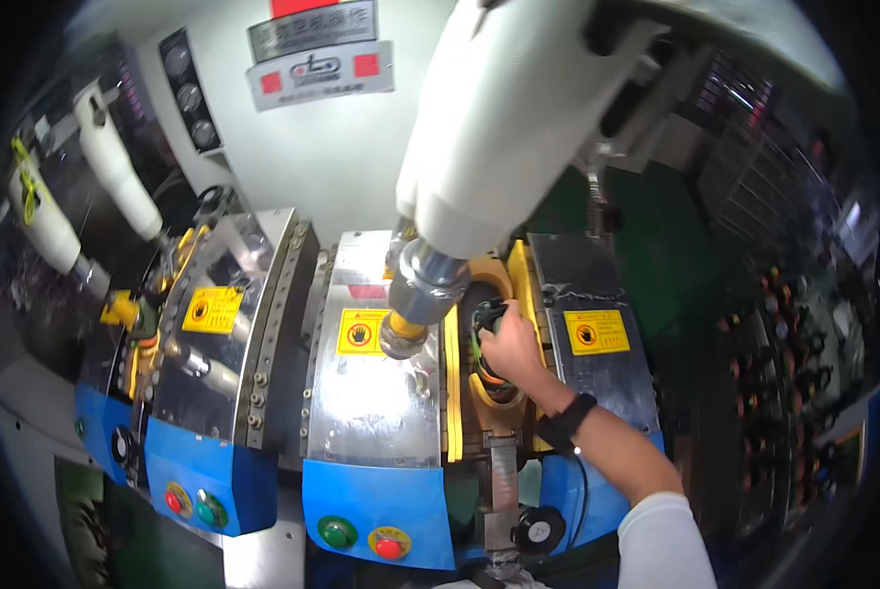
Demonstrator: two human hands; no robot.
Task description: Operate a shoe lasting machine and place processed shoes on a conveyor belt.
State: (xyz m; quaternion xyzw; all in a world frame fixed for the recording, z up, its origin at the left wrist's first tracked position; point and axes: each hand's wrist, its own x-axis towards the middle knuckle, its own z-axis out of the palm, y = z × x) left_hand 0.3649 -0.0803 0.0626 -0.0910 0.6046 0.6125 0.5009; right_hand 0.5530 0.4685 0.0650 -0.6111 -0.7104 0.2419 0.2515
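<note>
My right hand [512,342] reaches in from the lower right, a black band [566,424] round its wrist. Its fingers are closed on a dark shoe [490,316] with green and orange edging. The shoe lies lengthwise in a tan, U-ended cradle [499,417] of the pressing machine, between two upright yellow side pads [454,393]. My hand covers part of the shoe's upper. Just left of the shoe hangs a metal press head [422,287] with a worn round tip, at the lower end of a thick white arm [504,128]. My left hand does not show.
Left of the cradle is a shiny metal cover [373,393] above a blue panel [371,510] with green and red buttons. A black knob [538,531] sits below the cradle. A similar station [214,363] stands at left. A rack of shoes [789,393] is at right.
</note>
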